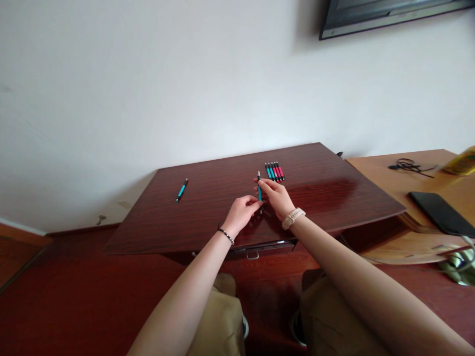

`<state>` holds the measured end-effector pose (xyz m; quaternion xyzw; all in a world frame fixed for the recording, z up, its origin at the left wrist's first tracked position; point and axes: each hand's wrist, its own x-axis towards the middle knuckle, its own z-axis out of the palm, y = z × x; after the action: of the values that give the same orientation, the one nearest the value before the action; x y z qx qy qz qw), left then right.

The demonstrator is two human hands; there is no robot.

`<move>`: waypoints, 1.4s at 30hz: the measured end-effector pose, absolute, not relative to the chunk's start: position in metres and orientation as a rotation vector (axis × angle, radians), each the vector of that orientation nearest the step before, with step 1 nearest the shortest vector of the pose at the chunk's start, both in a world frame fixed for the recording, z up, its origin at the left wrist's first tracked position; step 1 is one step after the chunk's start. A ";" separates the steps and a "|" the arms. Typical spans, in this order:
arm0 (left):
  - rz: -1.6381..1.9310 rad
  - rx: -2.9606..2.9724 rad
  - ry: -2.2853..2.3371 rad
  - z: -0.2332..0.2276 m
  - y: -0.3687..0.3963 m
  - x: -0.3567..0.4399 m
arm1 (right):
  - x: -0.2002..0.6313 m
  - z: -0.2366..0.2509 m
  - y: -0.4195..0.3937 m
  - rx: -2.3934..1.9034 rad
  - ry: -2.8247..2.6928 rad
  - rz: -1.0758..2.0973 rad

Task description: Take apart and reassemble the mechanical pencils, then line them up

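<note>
Both my hands meet over the middle of a dark red wooden table. My left hand and my right hand together grip a teal pen that points away from me, its dark tip sticking out beyond the fingers. Just beyond the right hand lies a neat row of several pens, teal and pink, side by side. A single teal pen lies alone far to the left on the table.
A lighter wooden desk adjoins on the right, carrying a black tablet, a coiled cable and a yellow object. A drawer handle sits under the front edge. A white wall stands behind, with a screen mounted on it.
</note>
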<state>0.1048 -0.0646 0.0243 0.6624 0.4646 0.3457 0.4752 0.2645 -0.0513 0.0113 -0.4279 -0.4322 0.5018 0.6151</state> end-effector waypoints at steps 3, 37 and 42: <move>0.898 1.540 1.142 0.021 -0.060 0.106 | 0.262 0.014 -0.053 -0.984 -1.047 1.132; 1.253 1.355 1.227 0.042 0.006 0.092 | 0.255 0.013 -0.077 -1.063 -1.785 0.636; 1.159 1.507 1.183 0.039 0.012 0.097 | 0.255 0.015 -0.073 -1.113 -1.819 0.591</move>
<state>0.0972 0.0124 0.0389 0.6056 0.4754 0.4659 0.4361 0.2553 -0.0730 0.0150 -0.4499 -0.7350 0.2388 0.4477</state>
